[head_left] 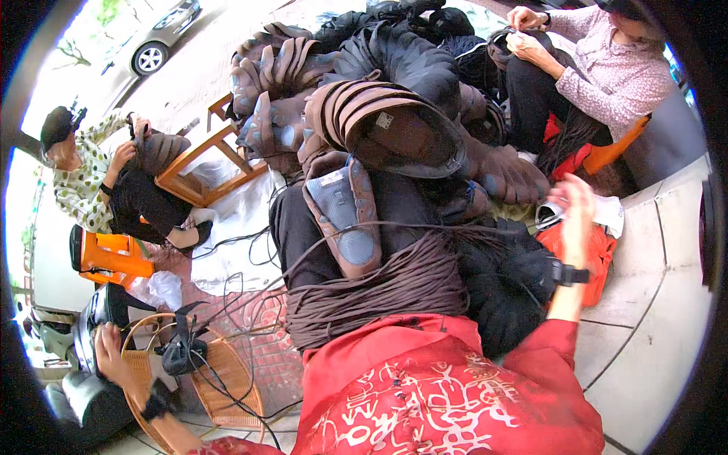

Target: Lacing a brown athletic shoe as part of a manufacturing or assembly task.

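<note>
A brown shoe upper point(341, 212) with blue-grey panels lies on my lap. Behind it, a thick bundle of dark brown shoelaces point(379, 292) stretches across my thighs. One long lace runs over the upper toward the lower left. Far out to the left, my left hand point(114, 355) is raised beside a wicker chair point(227, 383), its fingers curled together; what they hold, if anything, does not show. My right hand point(576, 201) is lifted on the right, near stacked brown uppers point(508, 171). Its fingers look loosely apart and somewhat blurred, with nothing visible in them.
Nested brown and black uppers point(394, 61) form a large pile ahead. One person point(83, 171) sits at the left by a wooden stool point(205, 178), another point(607, 68) at the right; both handle uppers. A black bag point(182, 353), cables and an orange chair point(114, 254) stand at left.
</note>
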Motion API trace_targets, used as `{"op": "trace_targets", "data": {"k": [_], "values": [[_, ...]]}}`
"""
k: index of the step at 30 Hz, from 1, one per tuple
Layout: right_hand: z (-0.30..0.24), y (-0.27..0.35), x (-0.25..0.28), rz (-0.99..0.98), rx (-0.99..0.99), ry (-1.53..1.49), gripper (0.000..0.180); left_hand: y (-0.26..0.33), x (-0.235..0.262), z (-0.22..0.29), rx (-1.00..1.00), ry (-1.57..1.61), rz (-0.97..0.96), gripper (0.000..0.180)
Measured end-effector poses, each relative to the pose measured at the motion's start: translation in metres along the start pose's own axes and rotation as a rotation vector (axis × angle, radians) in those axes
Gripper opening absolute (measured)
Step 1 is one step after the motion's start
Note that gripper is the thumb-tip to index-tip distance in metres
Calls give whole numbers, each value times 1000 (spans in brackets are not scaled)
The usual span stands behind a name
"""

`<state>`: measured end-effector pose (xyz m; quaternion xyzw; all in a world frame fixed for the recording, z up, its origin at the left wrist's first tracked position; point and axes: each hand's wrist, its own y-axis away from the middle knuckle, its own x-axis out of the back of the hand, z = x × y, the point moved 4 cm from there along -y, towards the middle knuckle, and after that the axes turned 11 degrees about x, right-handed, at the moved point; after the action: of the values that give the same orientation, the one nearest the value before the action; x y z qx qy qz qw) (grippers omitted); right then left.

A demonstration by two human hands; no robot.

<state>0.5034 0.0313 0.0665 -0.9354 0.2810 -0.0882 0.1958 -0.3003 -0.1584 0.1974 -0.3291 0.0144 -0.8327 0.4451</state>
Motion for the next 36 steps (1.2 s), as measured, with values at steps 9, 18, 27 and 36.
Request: {"op": "trace_targets", "data": {"k": [9,18,27,36], "values": [[-1,108,-251,-882,145,36,9,107,-326,111,341,526,-915,38],[-6,125,-259,-1009,169,305,17,183,-416,141,173,338,-1219,20],[-4,119,-265,-1072,162,327,19,193,-422,141,146,267,-1269,17],[4,110,-255,-1102,-12,84,12,195,-415,145,-65,170,-1167,17]]}}
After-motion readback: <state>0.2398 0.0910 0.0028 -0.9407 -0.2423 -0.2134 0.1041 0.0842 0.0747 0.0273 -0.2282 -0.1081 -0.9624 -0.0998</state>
